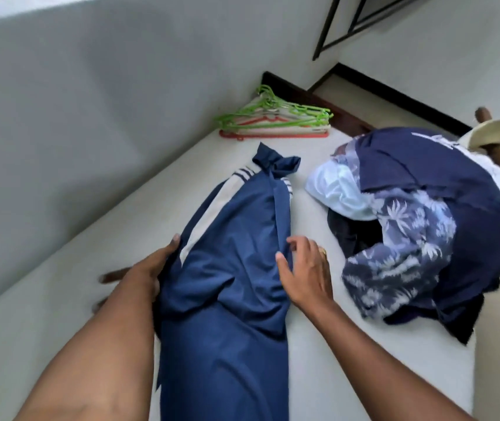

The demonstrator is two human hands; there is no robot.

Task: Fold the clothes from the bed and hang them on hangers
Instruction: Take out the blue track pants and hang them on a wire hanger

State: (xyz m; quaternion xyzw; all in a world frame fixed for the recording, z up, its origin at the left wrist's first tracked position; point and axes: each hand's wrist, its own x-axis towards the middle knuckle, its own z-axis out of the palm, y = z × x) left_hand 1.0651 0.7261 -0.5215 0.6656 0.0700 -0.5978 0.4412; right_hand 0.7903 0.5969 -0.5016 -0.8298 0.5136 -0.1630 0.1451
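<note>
Navy garment (227, 268) lies part-folded on the bed (318, 360). I read left grip (145, 275) flat-fingered against it, right grip (306, 271) loosely curled, hold unclear. Pile (425, 223) and hangers (273, 120) await.

Wall (90, 117) closes off left side of bed (69, 299). Blue garment (227, 284) lies lengthwise down the middle, with left hand (148, 268) at its left edge and right hand (306, 268) at its right edge. Bare strip between garment and wall is passable. Lane between garment and clothes pile (425, 226) is open but narrow beside right hand. Hanger stack (273, 120) occupies far corner by wall. Pile reaches right bed edge.
</note>
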